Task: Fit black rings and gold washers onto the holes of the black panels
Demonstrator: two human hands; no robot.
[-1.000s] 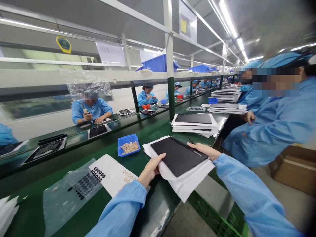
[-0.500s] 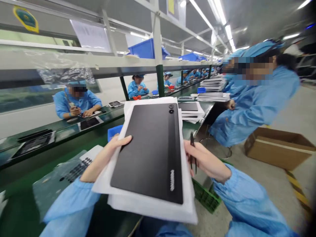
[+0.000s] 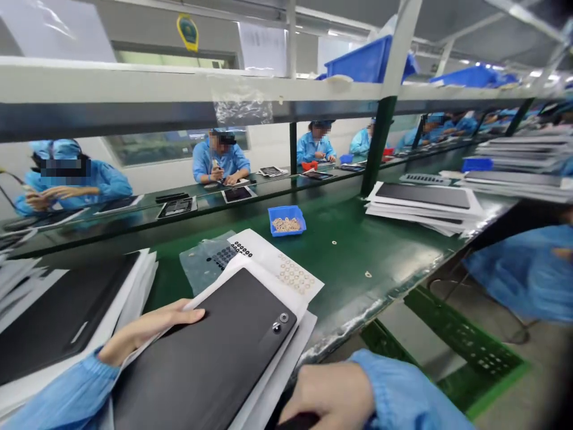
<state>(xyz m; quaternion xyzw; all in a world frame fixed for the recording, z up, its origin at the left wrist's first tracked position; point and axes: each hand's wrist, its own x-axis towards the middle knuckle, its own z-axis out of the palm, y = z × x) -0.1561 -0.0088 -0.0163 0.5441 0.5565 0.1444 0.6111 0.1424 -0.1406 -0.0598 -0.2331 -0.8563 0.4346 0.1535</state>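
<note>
My left hand [image 3: 150,328] is closed on the edge of a dark grey tablet [image 3: 206,358], thumb on its back. White paper sheets [image 3: 298,340] lie under the tablet, which is tilted with its two camera lenses at the upper right. Low in the view, my right hand [image 3: 333,391] is curled beside the tablet, away from its edge. A dark piece of the tweezers [image 3: 299,421] shows under its fingers; the rest is cut off. Beyond the tablet lies a sheet of ring stickers [image 3: 298,275], partly over a clear plastic bag [image 3: 194,263].
Left, another tablet [image 3: 58,304] tops a paper-layered stack. A blue tray [image 3: 271,222] of small rings stands mid-bench, with a further tablet stack [image 3: 423,195] at right. Green crates [image 3: 483,364] sit below the bench edge. Co-workers [image 3: 221,158] sit across.
The view has swung left. The tablet and sheets have come lower and tilted over, near the left stack. My right hand has let go of their edge and moved down, apart from them.
</note>
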